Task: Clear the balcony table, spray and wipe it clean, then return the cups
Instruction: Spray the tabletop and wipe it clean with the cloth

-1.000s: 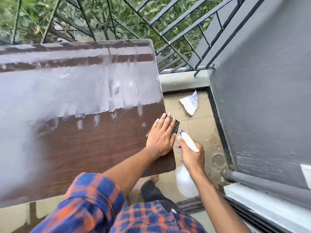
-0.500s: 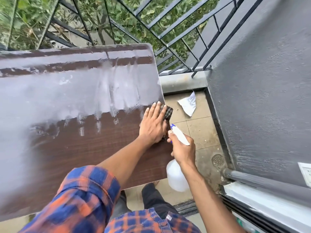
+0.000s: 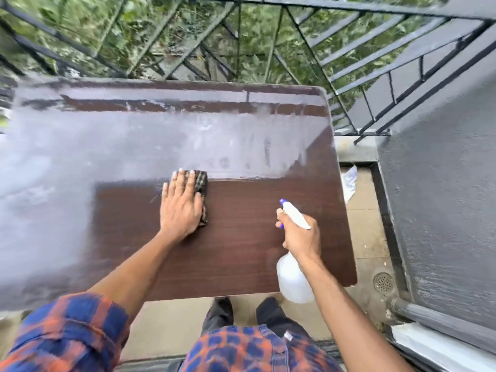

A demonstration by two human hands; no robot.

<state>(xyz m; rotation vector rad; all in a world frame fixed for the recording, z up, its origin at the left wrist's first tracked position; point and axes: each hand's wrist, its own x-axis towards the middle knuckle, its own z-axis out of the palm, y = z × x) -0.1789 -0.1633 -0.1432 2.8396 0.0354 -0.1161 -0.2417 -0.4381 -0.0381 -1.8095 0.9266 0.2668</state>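
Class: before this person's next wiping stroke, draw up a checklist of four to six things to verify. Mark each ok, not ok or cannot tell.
1. The cloth lies flat under the left hand: ok.
2. The right hand grips the spray bottle, apart from the cloth: ok.
3. No cups on the visible part of the table: ok.
4. Whole table wiped: not ok; grey film covers its far and left parts.
5. Liquid left in the spray bottle: cannot tell.
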